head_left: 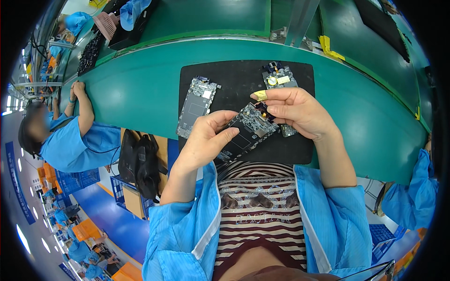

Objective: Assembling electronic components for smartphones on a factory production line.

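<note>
My left hand grips a dark circuit board by its left side, thumb on top, and holds it tilted over a black mat. At the board's upper right end, my right hand pinches a small dark part with a coppery patch, thumb against forefinger. Yellow tape wraps one of the right fingertips. A second circuit board lies on the mat to the left. Behind my right hand rests another board with a round pale part and a yellowish label; my hand hides some of it.
The mat lies on a green table. Beyond it runs a metal rail with an upright post. At the left a person in blue sits with hands on the table, near a black bag. Another blue sleeve shows at the right.
</note>
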`<state>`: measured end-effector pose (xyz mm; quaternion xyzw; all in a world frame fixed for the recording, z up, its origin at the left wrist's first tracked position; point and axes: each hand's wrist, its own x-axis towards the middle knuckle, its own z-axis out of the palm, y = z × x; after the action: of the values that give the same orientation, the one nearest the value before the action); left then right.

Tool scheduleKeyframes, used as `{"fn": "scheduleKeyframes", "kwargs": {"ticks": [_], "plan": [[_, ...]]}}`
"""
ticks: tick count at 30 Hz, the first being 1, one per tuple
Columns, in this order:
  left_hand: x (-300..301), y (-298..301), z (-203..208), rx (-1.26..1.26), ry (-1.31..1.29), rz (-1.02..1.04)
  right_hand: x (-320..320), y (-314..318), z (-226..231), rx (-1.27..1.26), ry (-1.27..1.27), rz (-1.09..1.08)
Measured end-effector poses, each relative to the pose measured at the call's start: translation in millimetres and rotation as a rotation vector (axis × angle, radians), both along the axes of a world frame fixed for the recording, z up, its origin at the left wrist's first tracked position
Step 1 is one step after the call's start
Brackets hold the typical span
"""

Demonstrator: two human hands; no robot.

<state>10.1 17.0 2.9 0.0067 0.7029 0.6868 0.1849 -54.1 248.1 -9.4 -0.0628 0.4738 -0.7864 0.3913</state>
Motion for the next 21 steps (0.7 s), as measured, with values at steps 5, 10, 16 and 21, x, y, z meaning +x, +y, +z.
{"fn": "scheduleKeyframes", "kwargs": {"ticks": [5,10,16,21], "plan": [[-0.8,0.3,1.7,-0.032,-0.056,0.007,0.0,1.3,3.2,-0.027,0.021,-0.036],[1.0,2.1,2.4,-0.067,-0.036,0.025,0.5,3.1,4.9,-0.011,0.075,-0.069],[4.3,8.1,-2.4,-0.147,0.025,0.068,0.3,1.9,-0.5,-0.010,0.071,-0.082],[7.5,13.3,-8.0,-0.211,0.098,0.103,-0.2,0.9,-0.1,-0.016,0.084,-0.070]]}}
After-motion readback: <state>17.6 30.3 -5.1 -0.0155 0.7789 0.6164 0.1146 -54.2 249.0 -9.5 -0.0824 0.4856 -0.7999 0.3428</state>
